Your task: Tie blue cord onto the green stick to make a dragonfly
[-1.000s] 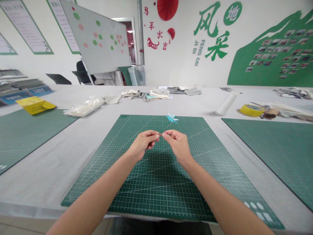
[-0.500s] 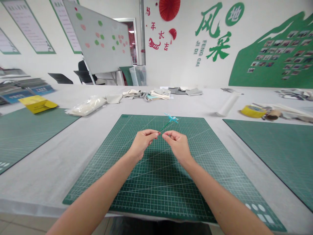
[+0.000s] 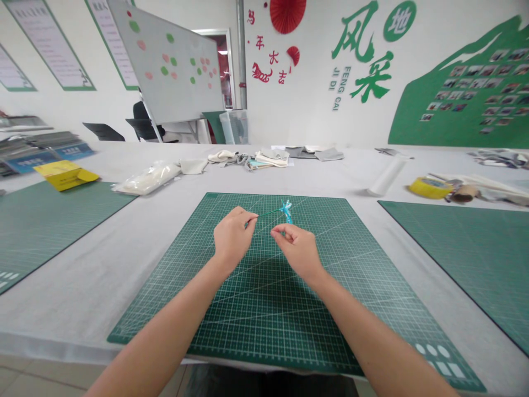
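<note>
My left hand (image 3: 233,236) pinches the end of a thin green stem (image 3: 269,213) over the green cutting mat (image 3: 264,320). At the stem's far end, up and to the right, is a shiny light-blue flower (image 3: 286,210) with its petals spread. The stem lies almost level, tilted slightly up to the right. My right hand (image 3: 298,248) is just below the flower, apart from the stem, with thumb and forefinger pressed together. Whatever those right fingertips hold, if anything, is too small to make out.
Other cutting mats (image 3: 49,220) (image 3: 467,253) flank the middle one. Further back lie a yellow packet (image 3: 66,175), a plastic bag (image 3: 147,178), cloth scraps (image 3: 270,157), a white roll (image 3: 387,175) and yellow tape (image 3: 430,187).
My left hand has moved left and turned, drawing the stem's lower end away from my right hand. The stem lies flatter, and the flower's petals now point more downward.
</note>
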`<action>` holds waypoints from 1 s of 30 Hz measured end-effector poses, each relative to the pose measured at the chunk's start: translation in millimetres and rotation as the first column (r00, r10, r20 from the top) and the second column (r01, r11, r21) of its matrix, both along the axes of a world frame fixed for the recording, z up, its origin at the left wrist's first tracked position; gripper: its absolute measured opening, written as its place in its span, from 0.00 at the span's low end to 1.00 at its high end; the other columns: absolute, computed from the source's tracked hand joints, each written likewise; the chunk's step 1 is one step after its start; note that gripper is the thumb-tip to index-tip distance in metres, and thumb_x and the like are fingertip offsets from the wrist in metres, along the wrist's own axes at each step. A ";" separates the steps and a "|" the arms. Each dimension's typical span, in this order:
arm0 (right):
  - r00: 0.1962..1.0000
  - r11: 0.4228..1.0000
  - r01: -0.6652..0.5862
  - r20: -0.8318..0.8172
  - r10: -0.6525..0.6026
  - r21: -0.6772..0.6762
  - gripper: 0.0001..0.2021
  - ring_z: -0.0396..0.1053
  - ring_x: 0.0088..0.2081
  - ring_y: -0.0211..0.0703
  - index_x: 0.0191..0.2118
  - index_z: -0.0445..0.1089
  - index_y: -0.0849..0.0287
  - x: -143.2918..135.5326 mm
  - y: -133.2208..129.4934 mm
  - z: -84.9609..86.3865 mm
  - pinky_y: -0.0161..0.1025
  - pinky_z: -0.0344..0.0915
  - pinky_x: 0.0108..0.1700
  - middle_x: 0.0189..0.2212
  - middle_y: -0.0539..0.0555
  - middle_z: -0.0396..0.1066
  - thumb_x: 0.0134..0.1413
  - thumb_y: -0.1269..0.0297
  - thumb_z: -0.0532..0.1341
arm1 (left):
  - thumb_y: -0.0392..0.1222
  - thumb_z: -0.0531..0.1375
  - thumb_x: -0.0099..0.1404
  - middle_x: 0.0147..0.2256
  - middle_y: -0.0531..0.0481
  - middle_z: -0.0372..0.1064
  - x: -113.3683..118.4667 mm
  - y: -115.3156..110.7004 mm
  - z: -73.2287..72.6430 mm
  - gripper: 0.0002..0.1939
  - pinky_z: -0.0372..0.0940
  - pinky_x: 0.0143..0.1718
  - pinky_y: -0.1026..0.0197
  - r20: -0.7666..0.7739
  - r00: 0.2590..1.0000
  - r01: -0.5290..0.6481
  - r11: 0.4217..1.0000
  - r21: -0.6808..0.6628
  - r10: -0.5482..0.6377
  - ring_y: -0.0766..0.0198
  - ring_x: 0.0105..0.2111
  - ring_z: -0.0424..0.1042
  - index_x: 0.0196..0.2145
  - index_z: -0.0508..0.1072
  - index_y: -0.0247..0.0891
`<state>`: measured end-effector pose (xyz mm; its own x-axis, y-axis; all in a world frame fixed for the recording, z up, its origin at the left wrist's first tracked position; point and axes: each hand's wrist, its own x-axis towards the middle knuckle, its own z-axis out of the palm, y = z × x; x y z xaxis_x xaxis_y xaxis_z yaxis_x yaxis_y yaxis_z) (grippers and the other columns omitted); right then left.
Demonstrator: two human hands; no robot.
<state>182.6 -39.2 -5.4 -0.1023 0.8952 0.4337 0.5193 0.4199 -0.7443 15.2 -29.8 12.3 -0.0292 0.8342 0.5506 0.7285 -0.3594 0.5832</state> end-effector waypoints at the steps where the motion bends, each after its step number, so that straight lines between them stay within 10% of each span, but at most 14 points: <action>1: 0.999 0.999 -0.002 0.048 0.001 0.032 0.10 0.54 0.18 0.35 0.31 0.73 0.56 0.2 -0.7 0.9 0.35 0.49 0.25 0.15 0.45 0.57 0.56 0.60 0.57 | 0.40 0.55 0.64 0.35 0.49 0.71 -1.5 -0.4 1.1 0.10 0.56 0.35 0.62 -0.076 0.997 -0.015 1.000 0.015 0.016 0.60 0.36 0.67 0.36 0.78 0.44; 10: 0.979 0.976 0.009 0.196 -0.053 0.218 0.11 0.71 0.32 0.41 0.36 0.73 0.55 12.6 0.7 8.8 0.36 0.59 0.35 0.32 0.51 0.75 0.60 0.63 0.54 | 0.37 0.51 0.66 0.35 0.47 0.71 -13.6 5.2 5.3 0.14 0.55 0.35 0.59 -0.453 0.891 -0.004 0.997 0.078 0.039 0.58 0.35 0.65 0.37 0.77 0.43; 19: 0.995 0.954 0.027 0.080 -0.053 0.298 0.10 0.72 0.35 0.41 0.35 0.75 0.55 32.9 14.5 13.9 0.37 0.63 0.39 0.32 0.51 0.76 0.59 0.62 0.56 | 0.34 0.53 0.64 0.33 0.50 0.72 -18.9 6.1 15.5 0.13 0.58 0.34 0.61 -0.576 0.777 0.269 0.961 -0.059 -0.252 0.61 0.37 0.67 0.34 0.77 0.44; 30: 0.974 0.996 -0.087 -0.210 0.084 -0.004 0.10 0.46 0.20 0.32 0.29 0.74 0.59 48.8 29.1 16.1 0.34 0.47 0.23 0.15 0.43 0.48 0.48 0.56 0.64 | 0.36 0.56 0.64 0.33 0.53 0.72 -18.5 -3.8 32.3 0.09 0.63 0.37 0.65 -0.161 0.717 0.599 0.718 -0.354 -0.678 0.68 0.34 0.71 0.33 0.78 0.41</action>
<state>231.4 -10.1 10.7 -0.0872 0.8928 0.4419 0.3139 0.4457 -0.8384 -3.3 -33.6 44.5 0.6746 0.7058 0.2163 0.5147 -0.6598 0.5475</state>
